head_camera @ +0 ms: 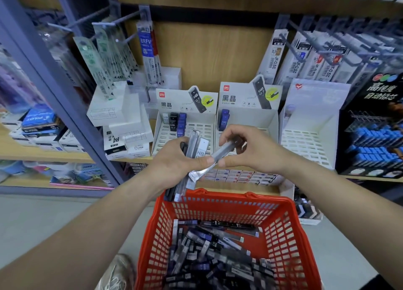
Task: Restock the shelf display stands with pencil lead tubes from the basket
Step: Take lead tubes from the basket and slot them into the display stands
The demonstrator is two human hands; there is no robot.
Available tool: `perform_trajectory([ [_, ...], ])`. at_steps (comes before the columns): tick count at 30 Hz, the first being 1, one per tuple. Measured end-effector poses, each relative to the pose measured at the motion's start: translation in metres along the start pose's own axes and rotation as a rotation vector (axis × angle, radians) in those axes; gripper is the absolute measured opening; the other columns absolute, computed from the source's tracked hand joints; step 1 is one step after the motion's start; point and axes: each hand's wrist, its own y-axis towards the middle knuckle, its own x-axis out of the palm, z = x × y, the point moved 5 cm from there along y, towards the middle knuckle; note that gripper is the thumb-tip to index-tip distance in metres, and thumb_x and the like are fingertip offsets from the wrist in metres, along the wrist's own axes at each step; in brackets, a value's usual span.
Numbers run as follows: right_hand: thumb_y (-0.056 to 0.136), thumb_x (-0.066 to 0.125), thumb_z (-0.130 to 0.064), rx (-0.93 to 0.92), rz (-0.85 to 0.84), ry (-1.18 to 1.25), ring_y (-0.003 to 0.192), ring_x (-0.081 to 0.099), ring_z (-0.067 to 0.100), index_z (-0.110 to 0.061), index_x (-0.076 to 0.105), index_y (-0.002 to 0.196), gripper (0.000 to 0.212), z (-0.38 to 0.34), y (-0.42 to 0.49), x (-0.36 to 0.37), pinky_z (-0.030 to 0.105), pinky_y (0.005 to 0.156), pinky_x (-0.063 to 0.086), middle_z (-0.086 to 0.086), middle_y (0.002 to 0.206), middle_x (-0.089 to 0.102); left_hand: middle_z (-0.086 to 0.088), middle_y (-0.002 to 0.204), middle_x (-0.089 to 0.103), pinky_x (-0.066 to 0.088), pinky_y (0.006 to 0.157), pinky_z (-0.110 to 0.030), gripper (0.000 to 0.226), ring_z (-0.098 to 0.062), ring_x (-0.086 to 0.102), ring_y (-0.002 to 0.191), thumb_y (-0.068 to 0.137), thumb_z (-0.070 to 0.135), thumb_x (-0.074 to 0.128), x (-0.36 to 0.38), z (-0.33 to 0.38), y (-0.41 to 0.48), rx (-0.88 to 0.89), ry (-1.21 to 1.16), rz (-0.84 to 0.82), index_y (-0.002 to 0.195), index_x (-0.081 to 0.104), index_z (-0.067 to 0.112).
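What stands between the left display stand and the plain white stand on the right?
The second display stand, holding a few blue tubes, seen in head view.

Bright, even indoor light with faint shadows. Wide-angle distortion bends the shelf post at nine o'clock; hanging packets at two o'clock look smeared.

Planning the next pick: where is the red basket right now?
Head view, bottom centre: the red basket sits directly below the left hand and right hand, in front of the shelf holding the white display stands.
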Motion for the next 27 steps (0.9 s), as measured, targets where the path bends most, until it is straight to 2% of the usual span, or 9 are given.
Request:
perform_trajectory([
  [5, 0.074, 0.087, -0.030, -0.041, -0.040, -0.061, 0.073, 0.055, 0.001, -0.026, 0.075, 0.087, 0.018, 0.009, 0.003, 0.000, 0.017, 0.067, 0.041, -0.012, 0.080, 0.064, -0.009, 0.116, 0.074, 0.058, 0.094, -0.047, 0.085, -0.030, 0.071, 0.106, 0.061, 0.059, 0.091, -0.001, -0.004, 0.003, -0.034, -0.054, 0.016, 0.128, 0.065, 0.013],
  [6, 0.076, 0.085, -0.031, -0.038, -0.050, -0.055, 0.076, 0.058, 0.002, -0.027, 0.076, 0.087, 0.015, 0.010, 0.003, 0.000, 0.019, 0.071, 0.043, -0.010, 0.082, 0.066, -0.010, 0.113, 0.076, 0.060, 0.087, -0.041, 0.080, -0.029, 0.073, 0.101, 0.064, 0.054, 0.090, -0.002, -0.005, 0.004, -0.039, -0.093, 0.033, 0.126, 0.066, 0.011],
  [9, 0.087, 0.075, -0.033, 0.001, -0.062, -0.042, 0.080, 0.064, 0.010, -0.035, 0.074, 0.084, 0.003, 0.017, -0.001, -0.006, 0.027, 0.074, 0.048, -0.007, 0.083, 0.073, -0.007, 0.088, 0.079, 0.059, 0.059, -0.030, 0.031, -0.022, 0.076, 0.069, 0.082, 0.034, 0.082, -0.011, -0.006, 0.007, -0.023, -0.165, 0.105, 0.103, 0.073, 0.012],
  [12, 0.101, 0.056, -0.035, 0.062, -0.065, -0.041, 0.073, 0.065, 0.025, -0.022, 0.071, 0.077, 0.031, 0.028, -0.008, -0.013, 0.040, 0.073, 0.051, -0.003, 0.072, 0.072, -0.002, 0.080, 0.078, 0.057, 0.051, -0.028, 0.019, -0.020, 0.075, 0.064, 0.086, 0.029, 0.079, -0.023, -0.007, 0.008, -0.009, -0.205, 0.186, 0.098, 0.072, 0.015],
  [14, 0.105, 0.049, -0.030, 0.098, -0.067, 0.009, 0.065, 0.063, 0.020, -0.015, 0.067, 0.077, 0.036, 0.035, -0.012, -0.015, 0.042, 0.070, 0.052, 0.000, 0.069, 0.072, 0.000, 0.078, 0.077, 0.056, 0.049, -0.027, 0.020, -0.019, 0.075, 0.063, 0.085, 0.030, 0.079, -0.026, -0.007, 0.008, -0.005, -0.209, 0.206, 0.098, 0.073, 0.016],
  [17, 0.106, 0.047, -0.023, 0.182, -0.064, 0.132, 0.060, 0.060, 0.008, -0.014, 0.065, 0.091, 0.025, 0.044, -0.015, -0.013, 0.025, 0.061, 0.048, 0.004, 0.076, 0.075, -0.001, 0.080, 0.078, 0.057, 0.051, -0.028, 0.024, -0.021, 0.076, 0.065, 0.086, 0.030, 0.079, -0.023, -0.007, 0.007, -0.003, -0.196, 0.184, 0.103, 0.071, 0.015],
  [20, 0.105, 0.050, -0.015, 0.229, -0.085, 0.241, 0.060, 0.063, 0.015, -0.014, 0.059, 0.106, 0.009, 0.050, -0.018, -0.010, 0.026, 0.055, 0.048, 0.006, 0.089, 0.077, -0.002, 0.083, 0.078, 0.061, 0.066, -0.036, 0.025, -0.023, 0.077, 0.070, 0.087, 0.031, 0.079, -0.017, -0.010, 0.009, -0.005, -0.130, 0.142, 0.099, 0.072, 0.010],
  [23, 0.100, 0.058, -0.004, 0.283, -0.063, 0.369, 0.070, 0.073, 0.029, -0.025, 0.048, 0.133, 0.041, 0.054, -0.020, -0.007, 0.030, 0.057, 0.055, 0.007, 0.101, 0.075, -0.005, 0.088, 0.078, 0.061, 0.067, -0.036, 0.027, -0.025, 0.076, 0.074, 0.086, 0.031, 0.081, -0.010, -0.013, 0.011, -0.023, -0.093, 0.114, 0.094, 0.072, 0.007],
  [27, 0.096, 0.061, 0.001, 0.296, -0.053, 0.376, 0.081, 0.076, 0.032, -0.044, 0.022, 0.154, 0.084, 0.059, -0.019, -0.007, 0.035, 0.066, 0.061, 0.015, 0.113, 0.059, -0.003, 0.083, 0.079, 0.058, 0.060, -0.029, 0.036, -0.022, 0.077, 0.070, 0.087, 0.030, 0.080, 0.004, -0.017, 0.011, -0.058, -0.088, 0.047, 0.111, 0.066, 0.008],
])
